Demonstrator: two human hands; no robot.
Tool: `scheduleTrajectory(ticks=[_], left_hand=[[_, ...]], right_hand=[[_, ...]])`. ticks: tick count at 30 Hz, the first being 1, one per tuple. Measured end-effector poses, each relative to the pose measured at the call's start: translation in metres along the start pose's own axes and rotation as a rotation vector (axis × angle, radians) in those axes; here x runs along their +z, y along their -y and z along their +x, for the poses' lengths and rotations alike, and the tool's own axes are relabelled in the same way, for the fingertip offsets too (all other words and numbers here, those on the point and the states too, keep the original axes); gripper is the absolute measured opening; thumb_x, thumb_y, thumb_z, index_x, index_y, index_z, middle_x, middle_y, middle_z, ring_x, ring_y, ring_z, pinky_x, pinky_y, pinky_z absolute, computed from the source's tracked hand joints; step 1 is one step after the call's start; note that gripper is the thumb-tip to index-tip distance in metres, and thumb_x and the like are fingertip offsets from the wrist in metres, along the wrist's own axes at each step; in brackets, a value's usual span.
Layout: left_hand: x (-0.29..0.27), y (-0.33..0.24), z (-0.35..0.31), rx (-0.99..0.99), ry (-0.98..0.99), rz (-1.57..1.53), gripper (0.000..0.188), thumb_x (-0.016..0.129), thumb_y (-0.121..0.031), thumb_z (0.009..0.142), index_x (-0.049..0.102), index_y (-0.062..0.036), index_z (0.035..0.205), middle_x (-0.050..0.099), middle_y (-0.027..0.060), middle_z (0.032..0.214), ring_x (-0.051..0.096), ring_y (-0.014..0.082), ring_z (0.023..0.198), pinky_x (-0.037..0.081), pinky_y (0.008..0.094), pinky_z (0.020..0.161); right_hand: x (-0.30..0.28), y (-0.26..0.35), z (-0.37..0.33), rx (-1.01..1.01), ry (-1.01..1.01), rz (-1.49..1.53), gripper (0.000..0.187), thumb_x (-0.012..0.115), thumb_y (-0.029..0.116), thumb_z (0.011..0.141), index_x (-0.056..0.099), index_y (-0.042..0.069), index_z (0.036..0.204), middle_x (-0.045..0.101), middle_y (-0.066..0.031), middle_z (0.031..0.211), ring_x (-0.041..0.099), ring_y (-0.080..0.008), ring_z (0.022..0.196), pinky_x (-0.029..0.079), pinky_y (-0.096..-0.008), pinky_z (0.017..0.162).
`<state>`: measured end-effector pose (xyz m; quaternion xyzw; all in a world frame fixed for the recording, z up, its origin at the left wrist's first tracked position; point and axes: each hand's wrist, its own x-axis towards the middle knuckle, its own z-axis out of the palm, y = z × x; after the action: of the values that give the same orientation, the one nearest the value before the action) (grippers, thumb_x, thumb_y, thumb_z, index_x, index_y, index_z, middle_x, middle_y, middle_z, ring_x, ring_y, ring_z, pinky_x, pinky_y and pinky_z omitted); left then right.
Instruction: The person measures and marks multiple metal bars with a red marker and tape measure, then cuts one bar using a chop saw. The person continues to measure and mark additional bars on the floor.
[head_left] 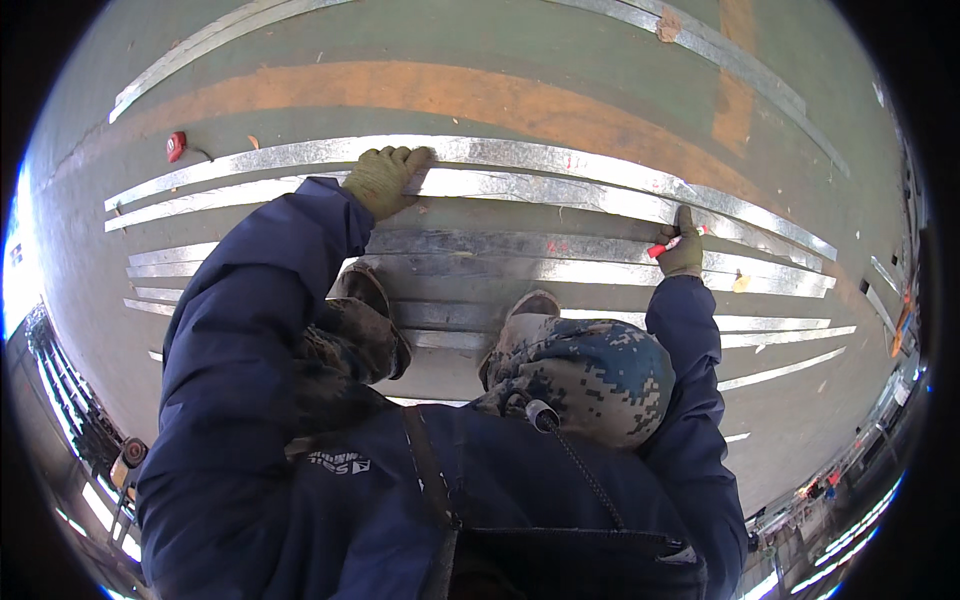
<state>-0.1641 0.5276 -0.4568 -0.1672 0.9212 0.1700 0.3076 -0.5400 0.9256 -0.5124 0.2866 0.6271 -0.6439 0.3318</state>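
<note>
Two long, shiny galvanized metal strips lie side by side across the floor in front of me, a farther strip (pixel 500 152) and a nearer strip (pixel 560 191). My left hand (pixel 383 182), in an olive work glove, has its fingers curled over these strips left of the middle. Toward their right part, my gloved right hand (pixel 683 255) holds a red marker (pixel 658 249) crosswise. One finger of that hand extends to the nearer strip's edge. Small red marks show on some strips. The left palm's underside is hidden.
More metal strips (pixel 600 272) lie in rows under and around my shoes (pixel 368 290). A red tape measure (pixel 176 146) rests on the floor at the far left. Beyond the strips runs an orange floor stripe (pixel 400 86), with further strips (pixel 215 40) past it.
</note>
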Motion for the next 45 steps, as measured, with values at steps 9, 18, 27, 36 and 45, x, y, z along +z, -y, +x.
scheduleTrajectory(ticks=[9,18,27,36,45], left_hand=[[0.008,0.001,-0.011,-0.068,-0.162,0.123,0.093,0.073,-0.053,0.087,0.030,-0.0109,0.158,0.050,0.0155,0.149,0.046,0.0361,0.140,0.036,0.0503,0.115],[0.023,0.005,-0.007,-0.092,-0.245,0.138,0.096,0.077,-0.051,0.084,0.030,-0.0105,0.158,0.044,0.0147,0.156,0.042,0.0369,0.144,0.033,0.0531,0.118],[0.014,0.006,-0.013,-0.112,-0.194,0.130,0.096,0.075,-0.054,0.085,0.030,-0.0099,0.158,0.041,0.0159,0.159,0.040,0.0361,0.146,0.031,0.0542,0.120],[0.025,0.016,-0.019,-0.137,-0.264,0.096,0.084,0.068,-0.051,0.093,0.034,-0.0095,0.157,0.044,0.0168,0.156,0.042,0.0369,0.144,0.031,0.0526,0.119],[0.019,-0.072,-0.043,-0.032,-0.052,-0.578,0.062,0.068,-0.050,0.094,0.057,-0.0083,0.138,0.074,0.0166,0.108,0.073,0.0295,0.092,0.058,0.0410,0.081]], right_hand=[[-0.017,0.014,0.029,-0.074,-0.050,0.068,0.021,0.076,0.028,0.096,0.064,0.011,0.094,0.054,-0.0019,0.071,0.047,-0.0140,0.057,0.039,-0.0294,0.052],[-0.038,0.033,0.048,-0.149,-0.084,0.026,0.025,0.077,0.032,0.095,0.065,0.010,0.093,0.057,-0.0012,0.074,0.053,-0.0142,0.062,0.041,-0.0286,0.052],[-0.056,0.052,0.057,-0.044,-0.261,-0.489,0.027,0.071,0.034,0.098,0.070,0.007,0.100,0.069,-0.0063,0.080,0.056,-0.0147,0.059,0.038,-0.0284,0.051],[0.021,0.057,-0.046,-0.379,-0.263,-0.513,0.032,0.069,0.030,0.098,0.071,-0.001,0.105,0.075,-0.0111,0.088,0.062,-0.0108,0.061,0.045,-0.0253,0.050],[0.126,-0.082,-0.137,0.112,0.577,-0.457,0.044,0.059,0.041,0.105,0.071,-0.002,0.111,0.072,-0.0083,0.081,0.065,-0.0126,0.061,0.048,-0.0253,0.048]])
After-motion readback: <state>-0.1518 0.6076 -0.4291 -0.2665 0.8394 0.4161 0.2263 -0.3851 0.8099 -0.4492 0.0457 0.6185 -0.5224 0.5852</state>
